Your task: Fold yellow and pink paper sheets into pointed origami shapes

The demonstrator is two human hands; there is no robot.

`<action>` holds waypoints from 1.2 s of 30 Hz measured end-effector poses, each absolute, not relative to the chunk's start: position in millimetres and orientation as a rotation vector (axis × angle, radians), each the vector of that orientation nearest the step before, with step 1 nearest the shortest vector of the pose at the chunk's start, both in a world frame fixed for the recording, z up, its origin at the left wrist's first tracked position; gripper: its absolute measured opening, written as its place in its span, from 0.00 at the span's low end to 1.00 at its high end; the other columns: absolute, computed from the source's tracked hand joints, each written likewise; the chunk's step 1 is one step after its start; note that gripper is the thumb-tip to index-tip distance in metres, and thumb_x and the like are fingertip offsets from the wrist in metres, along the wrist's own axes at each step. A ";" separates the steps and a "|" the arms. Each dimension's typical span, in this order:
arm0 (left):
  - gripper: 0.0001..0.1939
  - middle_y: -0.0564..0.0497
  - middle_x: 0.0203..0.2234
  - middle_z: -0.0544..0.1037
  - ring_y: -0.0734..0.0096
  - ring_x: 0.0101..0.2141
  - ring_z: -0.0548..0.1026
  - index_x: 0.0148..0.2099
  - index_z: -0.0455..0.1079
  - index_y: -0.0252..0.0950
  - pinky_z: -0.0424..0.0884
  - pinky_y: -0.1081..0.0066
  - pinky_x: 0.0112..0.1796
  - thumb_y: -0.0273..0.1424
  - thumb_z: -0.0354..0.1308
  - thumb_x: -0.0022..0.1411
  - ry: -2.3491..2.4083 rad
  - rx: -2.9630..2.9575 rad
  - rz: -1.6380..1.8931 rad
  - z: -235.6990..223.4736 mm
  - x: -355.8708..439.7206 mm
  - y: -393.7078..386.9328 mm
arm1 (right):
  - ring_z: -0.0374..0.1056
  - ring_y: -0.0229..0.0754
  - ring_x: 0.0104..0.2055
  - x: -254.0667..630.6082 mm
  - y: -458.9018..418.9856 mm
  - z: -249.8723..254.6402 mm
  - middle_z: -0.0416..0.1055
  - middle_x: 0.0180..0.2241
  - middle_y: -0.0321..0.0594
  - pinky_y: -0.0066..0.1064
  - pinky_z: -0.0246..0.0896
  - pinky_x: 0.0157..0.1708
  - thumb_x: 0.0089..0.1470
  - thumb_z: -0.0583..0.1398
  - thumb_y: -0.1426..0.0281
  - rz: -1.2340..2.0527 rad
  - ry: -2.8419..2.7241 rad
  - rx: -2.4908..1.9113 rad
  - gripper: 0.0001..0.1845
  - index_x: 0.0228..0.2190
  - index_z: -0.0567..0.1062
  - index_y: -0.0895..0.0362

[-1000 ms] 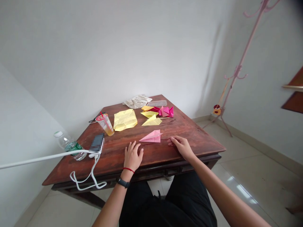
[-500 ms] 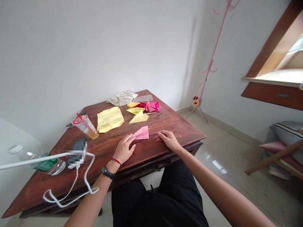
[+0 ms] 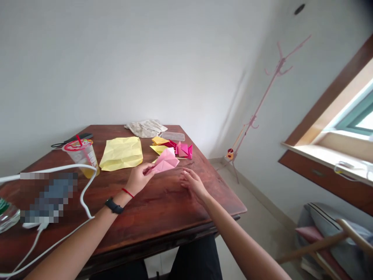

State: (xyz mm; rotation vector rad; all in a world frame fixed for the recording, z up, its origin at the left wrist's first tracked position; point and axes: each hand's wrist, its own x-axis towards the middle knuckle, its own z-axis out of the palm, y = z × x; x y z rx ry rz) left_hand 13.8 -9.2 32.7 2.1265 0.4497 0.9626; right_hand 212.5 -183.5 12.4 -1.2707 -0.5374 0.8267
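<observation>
My left hand (image 3: 139, 179) holds a folded pink paper piece (image 3: 164, 161) by its near tip, lifted above the wooden table (image 3: 157, 225). My right hand (image 3: 194, 184) is open and empty, a short way to the right of the pink paper, with its fingers spread low over the tabletop. Beyond the pink paper lie folded yellow paper pieces (image 3: 159, 148) and a cluster of magenta and pink folded paper (image 3: 183, 151). A creased yellow paper sheet (image 3: 121, 153) lies left of my left hand.
A plastic cup with a red straw (image 3: 82, 156) stands at the left, by black-handled scissors (image 3: 72, 140). A blurred phone (image 3: 49, 198) trails a white cable (image 3: 84, 190). At the back lie a beige cloth (image 3: 145, 128) and a clear plastic case (image 3: 173, 136).
My left hand has lifted the pink folded paper off the table. My right hand has moved off the table's surface slightly, and the whole view has swung to the left.
</observation>
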 end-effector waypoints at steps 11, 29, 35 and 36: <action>0.14 0.48 0.35 0.83 0.59 0.34 0.84 0.38 0.69 0.37 0.82 0.59 0.39 0.42 0.64 0.59 0.459 1.555 0.914 6.5 16.4 12.4 | 0.73 0.43 0.34 196.5 -77.3 22.5 0.77 0.34 0.40 0.27 0.69 0.24 0.43 0.74 0.58 0.902 -0.702 -1.179 0.25 0.40 0.77 0.56; 0.20 0.45 0.47 0.84 0.56 0.49 0.81 0.48 0.81 0.38 0.74 0.61 0.55 0.43 0.69 0.58 0.509 2.066 1.254 11.4 9.8 -1.5 | 0.73 0.40 0.31 207.9 -91.9 7.8 0.75 0.39 0.37 0.32 0.75 0.29 0.48 0.69 0.55 0.826 -0.661 -1.208 0.26 0.47 0.74 0.51; 0.22 0.44 0.40 0.85 0.58 0.39 0.83 0.45 0.81 0.36 0.80 0.65 0.40 0.47 0.68 0.57 0.513 1.768 1.057 14.7 9.2 5.3 | 0.68 0.47 0.56 223.6 -95.5 10.4 0.68 0.57 0.43 0.37 0.74 0.45 0.54 0.64 0.49 0.615 -0.833 -1.259 0.31 0.56 0.70 0.46; 0.24 0.44 0.37 0.85 0.59 0.36 0.83 0.46 0.80 0.35 0.80 0.67 0.34 0.48 0.67 0.57 0.504 1.686 0.982 15.1 9.3 7.4 | 0.66 0.49 0.59 225.3 -96.3 10.9 0.67 0.59 0.44 0.38 0.73 0.48 0.54 0.64 0.49 0.621 -0.874 -1.232 0.32 0.57 0.70 0.46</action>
